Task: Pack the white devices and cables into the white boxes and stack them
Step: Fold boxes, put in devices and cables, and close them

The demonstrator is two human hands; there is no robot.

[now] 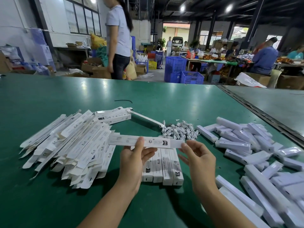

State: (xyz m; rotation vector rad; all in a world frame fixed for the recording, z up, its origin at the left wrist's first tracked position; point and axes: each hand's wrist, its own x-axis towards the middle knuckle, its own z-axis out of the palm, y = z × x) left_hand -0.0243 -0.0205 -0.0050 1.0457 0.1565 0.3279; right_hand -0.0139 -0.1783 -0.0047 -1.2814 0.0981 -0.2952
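My left hand grips the box at mid-frame; my right hand pinches its right end. I'd keep it level and tuck that end shut squarely before stacking.

flat boxes left, cables behind, devices right

Lower right, the pile of wrapped devices runs off the frame edges. The left hand hides part of the packed boxes — small print on the held box is unreadable.
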